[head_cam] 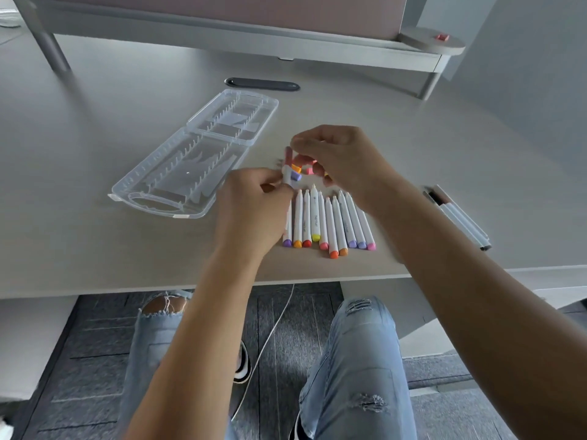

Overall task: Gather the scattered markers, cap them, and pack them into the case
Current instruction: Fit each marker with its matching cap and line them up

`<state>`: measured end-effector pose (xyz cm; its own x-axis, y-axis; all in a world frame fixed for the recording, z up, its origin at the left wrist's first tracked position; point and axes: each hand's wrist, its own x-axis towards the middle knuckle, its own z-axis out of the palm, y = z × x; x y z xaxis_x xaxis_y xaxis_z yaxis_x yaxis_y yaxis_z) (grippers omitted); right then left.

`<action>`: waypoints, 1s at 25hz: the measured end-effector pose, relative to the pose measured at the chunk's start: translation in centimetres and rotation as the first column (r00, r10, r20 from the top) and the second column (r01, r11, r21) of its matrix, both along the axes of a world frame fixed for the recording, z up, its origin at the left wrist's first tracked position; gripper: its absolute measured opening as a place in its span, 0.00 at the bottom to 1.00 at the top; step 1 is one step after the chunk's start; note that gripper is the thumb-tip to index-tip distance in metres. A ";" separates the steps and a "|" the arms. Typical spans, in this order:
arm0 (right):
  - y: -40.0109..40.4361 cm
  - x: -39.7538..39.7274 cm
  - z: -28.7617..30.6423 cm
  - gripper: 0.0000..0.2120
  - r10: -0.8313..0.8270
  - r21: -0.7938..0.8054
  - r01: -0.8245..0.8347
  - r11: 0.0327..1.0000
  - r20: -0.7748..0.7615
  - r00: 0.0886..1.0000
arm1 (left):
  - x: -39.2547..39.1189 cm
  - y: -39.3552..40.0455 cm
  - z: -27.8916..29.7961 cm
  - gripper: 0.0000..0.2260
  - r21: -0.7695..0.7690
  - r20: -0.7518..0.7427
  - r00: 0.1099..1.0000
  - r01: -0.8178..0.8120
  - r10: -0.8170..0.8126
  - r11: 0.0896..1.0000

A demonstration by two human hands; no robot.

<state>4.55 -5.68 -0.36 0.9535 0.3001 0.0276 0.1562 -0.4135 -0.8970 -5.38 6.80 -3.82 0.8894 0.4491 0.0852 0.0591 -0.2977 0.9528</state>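
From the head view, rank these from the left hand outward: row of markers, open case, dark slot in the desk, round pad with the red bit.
1. Row of markers, just right of the left hand.
2. Open case, left.
3. Dark slot, behind.
4. Round pad, far right corner.

Both forearms bare, no sleeves visible. Light blue ripped jeans [355,369], frayed tear open at left knee. Black-and-white shoe [243,365] partly visible below.
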 end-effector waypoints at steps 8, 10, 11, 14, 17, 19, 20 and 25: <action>-5.8 -1.7 -1.7 0.09 -0.181 -0.134 0.181 0.974 0.012 0.983 | 0.3 0.4 -3.2 0.10 0.441 0.028 0.986 -0.160 0.164 0.883; -6.2 -2.2 -1.8 0.09 -0.202 -0.141 0.205 0.969 0.031 0.979 | 0.4 0.3 -3.9 0.10 0.478 0.003 0.984 -0.160 0.181 0.863; -6.4 -2.3 -1.8 0.09 -0.211 -0.147 0.215 0.965 0.042 0.977 | 0.4 0.2 -4.2 0.09 0.494 -0.005 0.981 -0.164 0.192 0.854; -6.5 -2.5 -2.1 0.09 -0.213 -0.171 0.226 0.959 0.091 0.973 | 0.1 -0.2 -4.6 0.08 0.522 0.018 0.978 -0.186 0.208 0.832; -5.6 -2.9 -2.6 0.06 -0.139 -0.230 0.175 0.957 0.164 0.977 | -0.2 -0.2 -4.4 0.11 0.492 0.057 0.971 -0.229 0.231 0.840; -4.4 -2.8 -3.3 0.04 -0.049 -0.351 0.127 0.928 0.222 0.974 | -0.5 -0.1 -4.2 0.11 0.422 0.092 0.966 -0.258 0.242 0.869; -3.6 -2.6 -3.7 0.05 -0.004 -0.435 0.114 0.893 0.246 0.969 | -0.9 -0.1 -4.1 0.11 0.378 0.109 0.963 -0.271 0.248 0.885; -0.2 -1.3 -3.6 0.06 0.061 -0.699 0.162 0.696 0.283 0.957 | -2.8 0.3 -3.8 0.08 0.226 0.156 0.962 -0.257 0.226 0.940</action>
